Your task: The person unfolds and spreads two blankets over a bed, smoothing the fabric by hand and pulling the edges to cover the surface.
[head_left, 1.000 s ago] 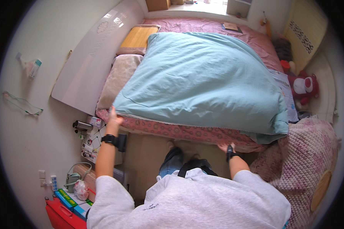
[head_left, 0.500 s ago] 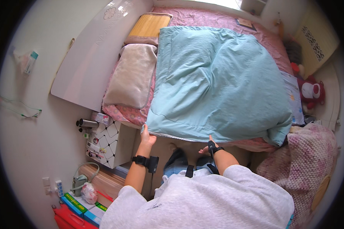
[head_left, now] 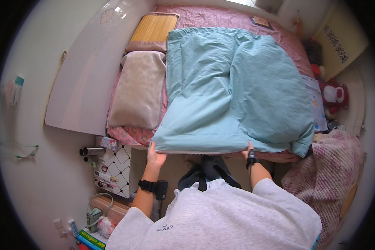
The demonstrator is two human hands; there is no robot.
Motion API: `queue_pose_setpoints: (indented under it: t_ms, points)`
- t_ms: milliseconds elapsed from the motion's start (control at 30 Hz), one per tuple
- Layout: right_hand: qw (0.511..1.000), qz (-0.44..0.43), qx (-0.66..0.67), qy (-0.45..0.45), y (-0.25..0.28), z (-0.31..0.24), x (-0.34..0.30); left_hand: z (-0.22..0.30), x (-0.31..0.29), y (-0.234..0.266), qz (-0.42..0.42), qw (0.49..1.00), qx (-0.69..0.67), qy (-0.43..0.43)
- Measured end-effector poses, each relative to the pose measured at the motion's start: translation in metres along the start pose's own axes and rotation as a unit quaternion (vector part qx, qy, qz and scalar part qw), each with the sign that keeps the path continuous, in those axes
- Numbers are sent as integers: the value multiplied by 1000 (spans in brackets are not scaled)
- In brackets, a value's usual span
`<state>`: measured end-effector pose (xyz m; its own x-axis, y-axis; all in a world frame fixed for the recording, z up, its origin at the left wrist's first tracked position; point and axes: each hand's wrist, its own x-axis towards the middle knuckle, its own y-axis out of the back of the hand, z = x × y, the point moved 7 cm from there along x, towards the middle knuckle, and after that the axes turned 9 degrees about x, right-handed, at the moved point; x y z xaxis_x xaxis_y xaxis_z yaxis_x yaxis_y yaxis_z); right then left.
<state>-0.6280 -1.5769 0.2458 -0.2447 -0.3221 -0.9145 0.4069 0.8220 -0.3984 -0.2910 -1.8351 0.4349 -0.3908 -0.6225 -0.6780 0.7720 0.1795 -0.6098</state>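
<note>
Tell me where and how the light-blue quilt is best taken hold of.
The quilt is probably best gripped by its near edge, from the near side of the bed, thumbs on top: that edge is thin and runs nearly straight, whereas the middle is broad and rumpled. The left hand and right hand hold it well apart.

1. I see, remotely, a bed in a pink patterned sheet.
2. A rumpled light-blue quilt lies across it.
3. A beige pillow and yellow slatted pad lie left.
4. A flat dark-edged item (unidentifiable from my end) lies farther back.
</note>
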Motion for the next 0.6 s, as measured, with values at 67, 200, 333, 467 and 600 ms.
queue_pose_setpoints:
  t_ms: [67,200,333,467,600]
  points:
    - [995,-78,0,66,14,-47,5,-1,19,32,37,999,-17,36]
    - [995,-35,-39,83,24,-72,-16,-16,64,105,137,983,61,101]
    - [981,-30,-181,59,-41,-81,17,46,123,122,-14,636,749,-185]
    - [917,-206,-319,118,-241,-126,12,131,172,-56,72,589,782,-188]
    - [848,-324,-297,296,-453,-248,-103,278,207,-319,-13,580,695,-425]
